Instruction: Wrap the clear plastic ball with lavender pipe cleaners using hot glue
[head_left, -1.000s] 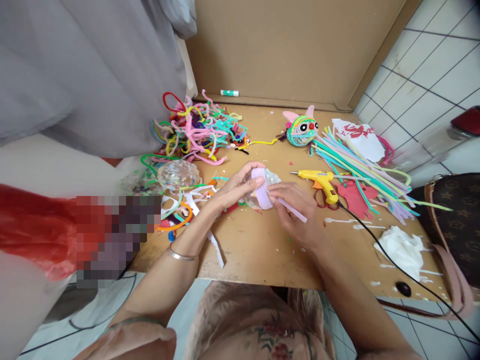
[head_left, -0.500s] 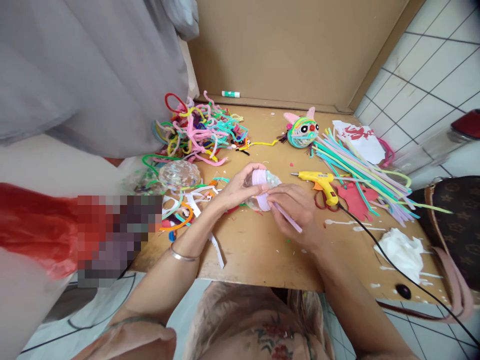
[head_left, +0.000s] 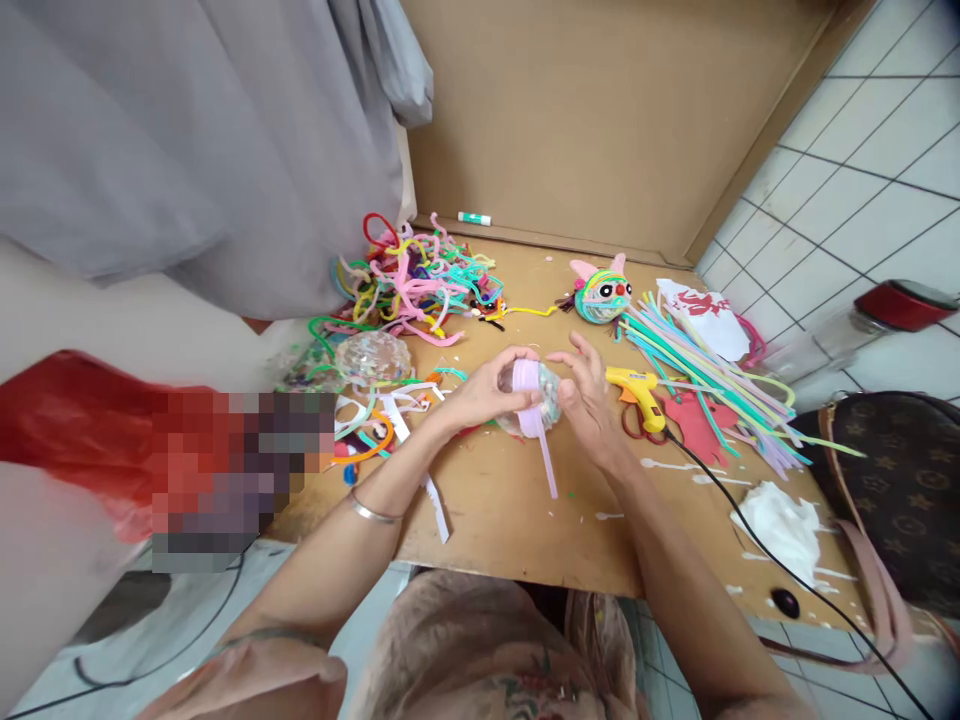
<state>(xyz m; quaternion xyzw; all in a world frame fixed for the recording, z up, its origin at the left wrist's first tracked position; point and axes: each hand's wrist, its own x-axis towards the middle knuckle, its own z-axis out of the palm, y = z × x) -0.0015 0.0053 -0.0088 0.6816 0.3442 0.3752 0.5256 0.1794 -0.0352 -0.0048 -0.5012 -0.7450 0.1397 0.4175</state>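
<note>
My left hand (head_left: 495, 388) grips a clear, rounded plastic piece (head_left: 550, 395) from its left side. A lilac pipe cleaner (head_left: 529, 418) wraps round its middle in close turns, and the loose end hangs down toward the table's front. On the piece's right, my right hand (head_left: 589, 392) is open, with fingers apart and nothing held in them; I cannot tell whether it touches the piece. Just to the right of that hand lies a yellow glue gun (head_left: 637, 392). A finished animal head (head_left: 602, 294) with pink ears and round eyes stands farther back.
Tangled pipe cleaners (head_left: 420, 280) and a clear textured plastic piece (head_left: 373, 357) lie at left. Straight pipe cleaners (head_left: 705, 380), red felt (head_left: 701, 425) and a crumpled tissue (head_left: 780, 530) are at right. The gun's black cord (head_left: 720, 490) crosses the table by a brown bag (head_left: 892, 490).
My right hand has let go of the lilac pipe cleaner and opened, moving up and away. The loose end now hangs more steeply. My left hand keeps its hold.
</note>
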